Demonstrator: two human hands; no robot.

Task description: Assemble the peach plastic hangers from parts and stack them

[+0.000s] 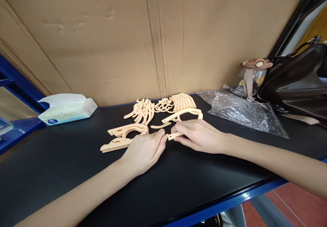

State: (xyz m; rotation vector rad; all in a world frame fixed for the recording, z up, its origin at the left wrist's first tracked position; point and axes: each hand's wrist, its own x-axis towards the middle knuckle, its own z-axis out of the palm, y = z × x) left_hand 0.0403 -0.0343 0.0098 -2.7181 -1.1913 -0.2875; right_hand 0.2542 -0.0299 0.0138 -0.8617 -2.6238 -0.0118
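Left hand: we see the left hand (144,150) with its thumb and index finger brought together at the tips; whether they pinch a small part, we cannot tell. The other fingers are curled and mostly hidden from us.
Right hand: the right hand (195,133) grasps a pale hanger piece (173,136) between its fingers, which leave only the thickness of this piece between them.
Hanger piece: its end with a small hole comes out from the right hand, just beside the left fingertips.
Arched piece: we find an arched piece (181,114) just beyond the right hand; we cannot tell if it is joined to the held one.
Folded hangers: these folded hangers (112,147) lie stacked beside the left hand, on the black tabletop (102,193).
Loose parts: behind the hands we see a heap of hooks (144,109) and a neat row of curved arms (182,101).
Sides: a tissue pack (68,112) lies at left, a clear plastic bag (237,112) at right.
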